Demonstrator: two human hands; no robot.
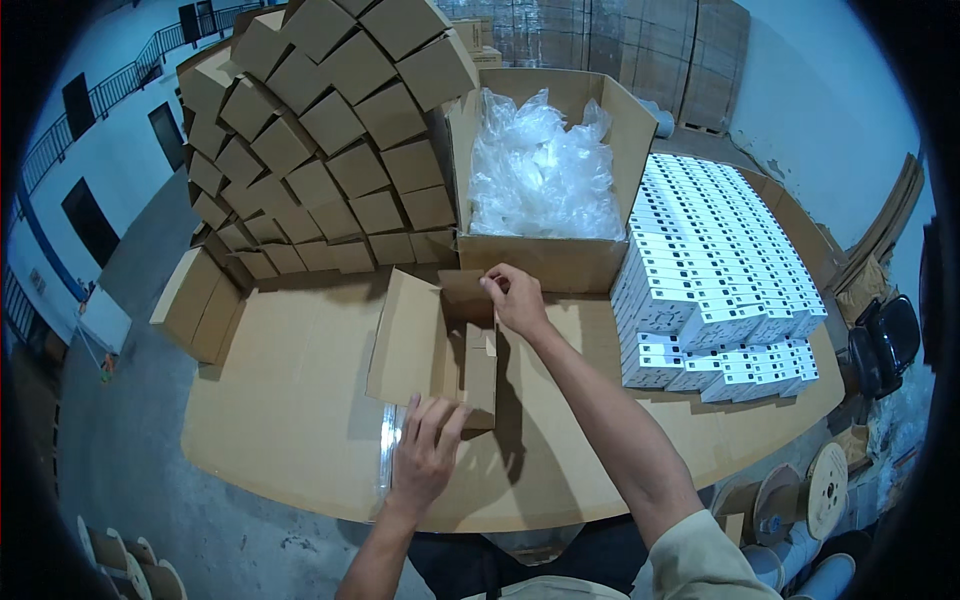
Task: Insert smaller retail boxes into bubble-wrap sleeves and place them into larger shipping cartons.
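A small brown cardboard box with raised flaps stands open on the cardboard-covered table in front of me. Its inside looks bare where I can see it. At its far right corner, my right hand pinches the edge of the far flap between thumb and fingers. My left hand is at the near side of the box, its fingers bent over the near edge; the thumb's grip is partly hidden. The wide left flap leans outward to the left.
Many folded brown boxes are stacked high at the back left. Behind my box stands a large carton of clear plastic bags. White printed boxes fill the table's right side. A brown carton sits at the left edge; cable reels stand lower right.
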